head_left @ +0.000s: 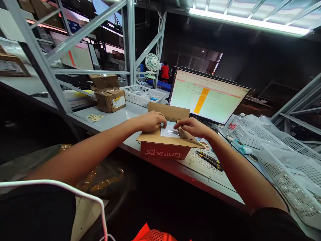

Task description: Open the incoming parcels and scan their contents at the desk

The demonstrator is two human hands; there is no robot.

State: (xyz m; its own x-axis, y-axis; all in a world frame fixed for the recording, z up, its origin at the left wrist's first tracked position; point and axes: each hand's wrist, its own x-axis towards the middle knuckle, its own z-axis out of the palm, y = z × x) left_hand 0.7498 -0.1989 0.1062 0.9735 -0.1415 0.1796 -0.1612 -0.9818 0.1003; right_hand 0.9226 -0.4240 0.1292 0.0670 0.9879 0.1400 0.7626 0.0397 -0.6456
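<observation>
An open cardboard box (165, 150) with red sides and "Sbeauty" lettering stands at the table's front edge, flaps spread. Inside lies a white, shiny flat item (169, 130), perhaps plastic-wrapped. My left hand (153, 122) is over the box's left side, fingers curled down toward the white item; what they hold, if anything, is hidden. From the right reaches my right hand (191, 127), index finger stretched out to the item's right edge and the other fingers loosely bent.
Behind the box stand a monitor (208, 97) and a white basket (140, 95). A taped carton (110, 99) sits at left. Two black-and-yellow cutters (209, 160) lie right of the box. Plastic baskets (283, 167) and a bottle (235, 123) crowd the right side. Metal posts (130, 43) frame the table.
</observation>
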